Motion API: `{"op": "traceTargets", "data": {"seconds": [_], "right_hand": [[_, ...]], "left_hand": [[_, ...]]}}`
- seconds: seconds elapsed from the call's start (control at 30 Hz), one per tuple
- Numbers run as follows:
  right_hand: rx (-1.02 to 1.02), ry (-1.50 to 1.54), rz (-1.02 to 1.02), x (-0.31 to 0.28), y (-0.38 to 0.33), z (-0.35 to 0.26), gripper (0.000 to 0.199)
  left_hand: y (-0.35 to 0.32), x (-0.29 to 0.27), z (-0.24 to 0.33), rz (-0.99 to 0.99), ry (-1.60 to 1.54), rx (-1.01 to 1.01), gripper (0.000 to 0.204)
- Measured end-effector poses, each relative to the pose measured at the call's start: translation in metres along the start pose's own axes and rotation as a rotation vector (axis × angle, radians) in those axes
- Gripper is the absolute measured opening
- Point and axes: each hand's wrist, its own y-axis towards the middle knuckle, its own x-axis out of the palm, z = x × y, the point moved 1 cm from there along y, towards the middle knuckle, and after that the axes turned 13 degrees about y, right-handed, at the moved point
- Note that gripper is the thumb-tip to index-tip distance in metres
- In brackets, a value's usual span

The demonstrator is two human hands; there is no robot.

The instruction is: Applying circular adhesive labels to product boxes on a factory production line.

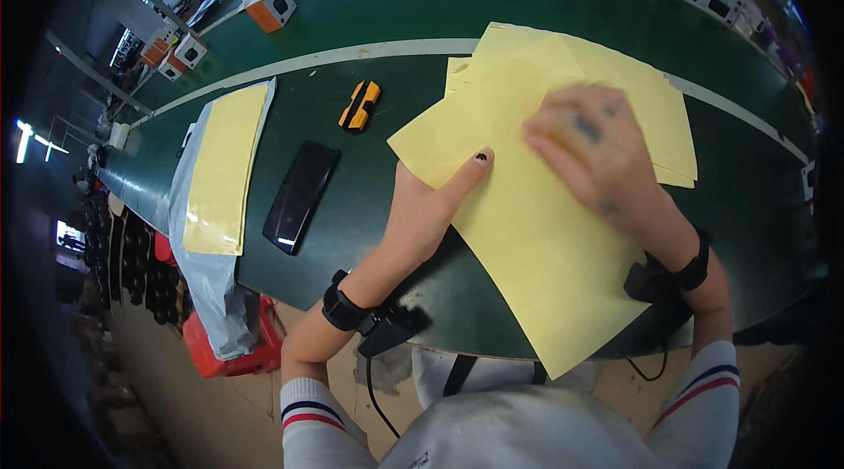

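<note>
One large pale-yellow paper sheet (527,240) is laid at a slant over other yellow sheets (675,139) on the dark green tabletop (747,188), its lowest corner projected past the near edge. Its left edge is pinched by the left hand (425,212), whose grip is clamped there with the thumb pressed flat on top and the fingers hidden underneath. The right hand (605,152) is blurred and held over the sheet's upper right part with its fingers curled; whether its grip is closed on anything cannot be told. Black wrist straps (341,304) are worn on both wrists. To the left of the left hand, a black smartphone (301,196) is placed at a tilt, and beyond it a small yellow-and-black tool (359,107) is set down. Farther left, a glossy yellow sheet stack (227,170) is rested on a pale plastic bag (211,298), which is draped over the tabletop's edge above a red stool (207,348). Across the tabletop, an orange-and-white carton (268,5) is stood near a pale strip.
</note>
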Motion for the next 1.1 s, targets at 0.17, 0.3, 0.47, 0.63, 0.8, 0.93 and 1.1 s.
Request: {"op": "traceTargets", "data": {"seconds": [0.17,0.3,0.47,0.63,0.8,0.93,1.1], "right_hand": [[0.062,0.216,-0.227,0.004,0.004,-0.019,0.013],[0.162,0.356,-0.233,0.004,0.01,-0.024,0.012],[0.073,0.309,-0.277,0.008,0.016,-0.031,0.012],[0.05,0.219,-0.237,0.016,0.018,-0.038,0.013],[0.046,0.281,-0.184,0.015,0.02,-0.033,0.011],[0.268,0.582,-0.096,0.013,0.023,-0.023,0.011],[0.226,0.615,-0.137,0.01,0.022,-0.023,0.011]], "left_hand": [[-0.007,0.001,0.003,0.081,0.172,0.135,0.025],[-0.01,0.0,0.005,0.133,0.259,0.243,0.021],[-0.015,-0.001,0.007,0.224,0.46,0.403,0.014],[-0.016,-0.005,0.006,0.221,0.518,0.431,0.018],[-0.014,-0.005,0.008,0.253,0.458,0.455,0.016],[-0.014,-0.004,0.01,0.243,0.394,0.421,0.017],[-0.014,-0.004,0.012,0.259,0.341,0.374,0.017]]}}
